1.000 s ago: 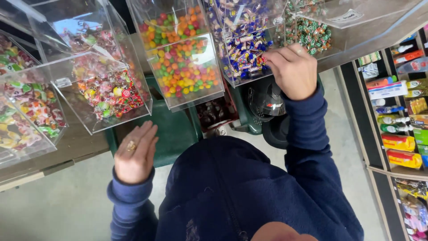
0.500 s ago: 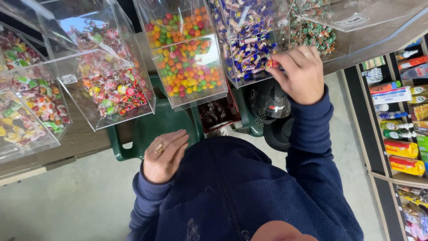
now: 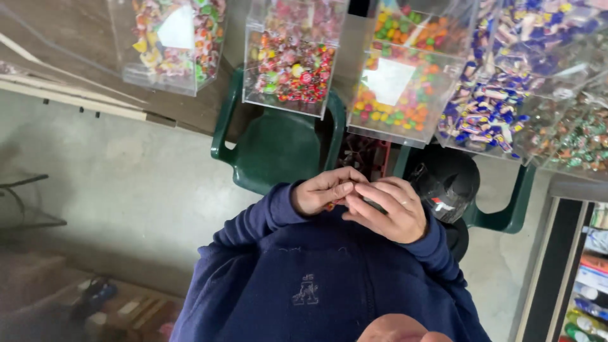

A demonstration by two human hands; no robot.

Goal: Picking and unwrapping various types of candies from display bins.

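Observation:
My left hand (image 3: 324, 190) and my right hand (image 3: 387, 214) are together in front of my chest, over my dark blue sweatshirt (image 3: 316, 278). The fingertips of both hands meet and pinch a small wrapped candy (image 3: 330, 206). Only a red bit of it shows under my left fingers; the rest is hidden. Just beyond my hands are clear plastic bins of sweets: one with red and green wrapped candies (image 3: 292, 63), one with orange and yellow ones (image 3: 405, 82), and one with blue and purple ones (image 3: 500, 95).
A dark green plastic chair (image 3: 272, 149) stands under the bins on the concrete floor (image 3: 114, 177). A black rounded object (image 3: 446, 183) sits just right of my hands. Another candy bin (image 3: 177, 38) is at the far left. Shelves with bottles (image 3: 592, 297) line the right edge.
My right hand has come away from the blue-and-purple candy bin and down to my chest. My left hand rose to meet it, and the view has shifted so the bins sit further right.

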